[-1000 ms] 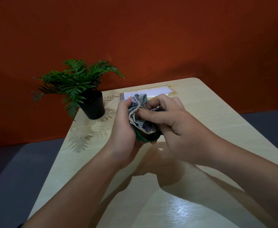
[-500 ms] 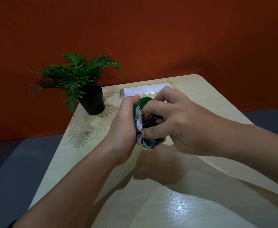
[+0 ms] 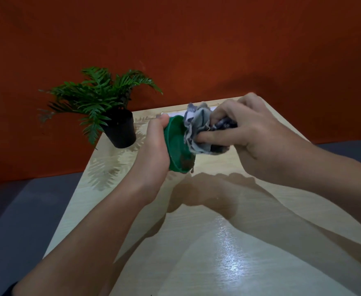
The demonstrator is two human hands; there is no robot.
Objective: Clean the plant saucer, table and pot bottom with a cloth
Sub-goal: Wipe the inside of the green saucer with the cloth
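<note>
One green saucer [image 3: 176, 144], tilted on edge above the counter [image 3: 228, 242], held in the left hand [image 3: 154, 146] grip. One grey cloth [image 3: 198, 129], bunched in the right hand [image 3: 258, 133] grip, touching the saucer's inner face. One black pot [image 3: 120, 130] with one fern [image 3: 98, 97], standing at the counter's far left corner.

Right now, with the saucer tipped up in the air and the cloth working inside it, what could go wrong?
1. The green saucer is held on edge by the left hand above the table; the dark grime at its lower rim could drip or fall onto the wood.
2. The right hand pushes the bunched cloth sideways against the saucer; a hard push might knock it loose.
3. The potted plant stands near the table's edge, close to the left hand.
</note>
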